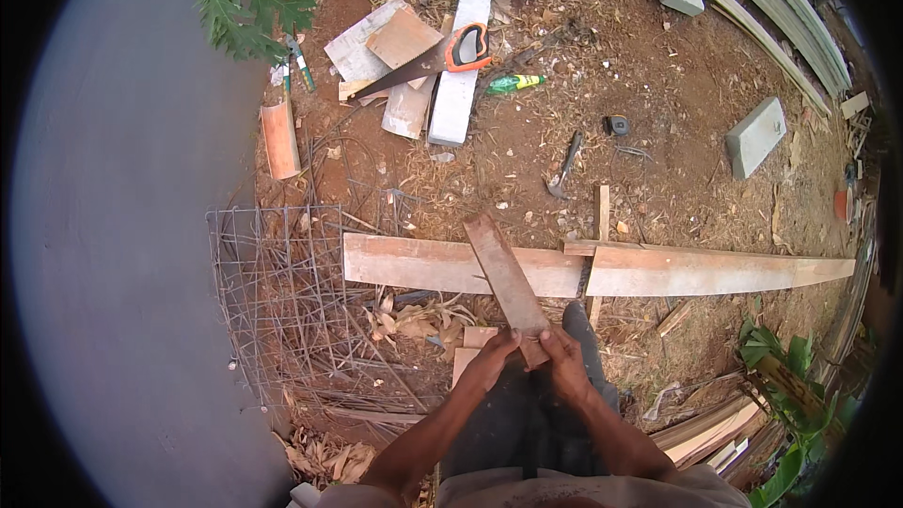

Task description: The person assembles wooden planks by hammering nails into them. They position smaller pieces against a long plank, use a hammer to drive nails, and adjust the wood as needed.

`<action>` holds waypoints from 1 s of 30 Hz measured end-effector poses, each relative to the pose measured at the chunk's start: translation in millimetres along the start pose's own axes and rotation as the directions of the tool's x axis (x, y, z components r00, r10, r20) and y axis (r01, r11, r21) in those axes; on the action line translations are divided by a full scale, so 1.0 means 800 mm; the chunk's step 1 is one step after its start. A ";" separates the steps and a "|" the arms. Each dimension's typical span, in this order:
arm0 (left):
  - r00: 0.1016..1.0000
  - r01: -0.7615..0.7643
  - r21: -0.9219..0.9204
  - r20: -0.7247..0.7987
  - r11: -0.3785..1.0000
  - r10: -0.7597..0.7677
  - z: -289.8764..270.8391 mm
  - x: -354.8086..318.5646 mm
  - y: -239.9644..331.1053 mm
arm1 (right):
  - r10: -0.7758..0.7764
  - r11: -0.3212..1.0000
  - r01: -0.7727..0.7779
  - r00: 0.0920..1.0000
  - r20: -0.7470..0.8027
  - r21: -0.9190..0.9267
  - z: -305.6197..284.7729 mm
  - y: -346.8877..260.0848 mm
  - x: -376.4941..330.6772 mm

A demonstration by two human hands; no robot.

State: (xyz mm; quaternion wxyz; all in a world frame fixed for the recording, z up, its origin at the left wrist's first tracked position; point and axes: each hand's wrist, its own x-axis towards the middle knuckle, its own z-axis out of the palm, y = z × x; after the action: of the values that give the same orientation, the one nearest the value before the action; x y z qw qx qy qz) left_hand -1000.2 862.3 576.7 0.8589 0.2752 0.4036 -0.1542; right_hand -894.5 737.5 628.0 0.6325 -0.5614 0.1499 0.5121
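Both my hands grip the near end of a short wooden board point(508, 273), one on each edge. My left hand point(496, 357) is closed on its left edge, and my right hand point(565, 357) is closed on its right edge. The board slants up and away to the left. Behind it, a long pale plank point(414, 261) lies on the ground and is partly hidden. A second long plank point(696, 271) continues to the right, with a narrow wood strip point(604, 212) crossing near where the two meet.
A handsaw point(414, 69) rests on board offcuts and a white block point(461, 85) at the back. A hammer point(564, 167), tape measure point(616, 125) and green bottle point(515, 84) lie on the soil. Steel wire mesh point(273, 292) sits beside the grey wall point(122, 226) at left.
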 end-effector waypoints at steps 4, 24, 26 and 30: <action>0.990 0.055 0.593 -0.137 0.803 0.033 0.013 -0.001 0.075 | -0.205 0.923 0.161 0.975 -0.092 -0.351 -0.012 -0.063 0.019; 0.695 -0.719 0.442 0.454 -0.536 -0.557 0.161 0.225 0.424 | 0.029 0.935 0.050 0.976 0.216 -0.351 -0.154 -0.265 0.103; 0.597 -0.801 0.394 0.471 -0.450 -0.649 0.205 0.240 0.437 | 0.015 0.963 0.038 0.981 0.192 -0.266 -0.169 -0.272 0.094; 0.632 -0.683 0.593 0.189 -0.426 -0.752 0.283 0.269 0.455 | -0.041 0.997 0.037 0.997 0.059 0.069 -0.194 -0.271 0.089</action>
State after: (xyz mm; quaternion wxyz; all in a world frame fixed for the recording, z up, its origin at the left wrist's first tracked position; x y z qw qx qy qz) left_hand -550.4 1009.7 654.4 0.2114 0.7264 -0.3497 -0.5526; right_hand -627.5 671.2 643.9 0.6652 -0.5269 0.1371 0.5110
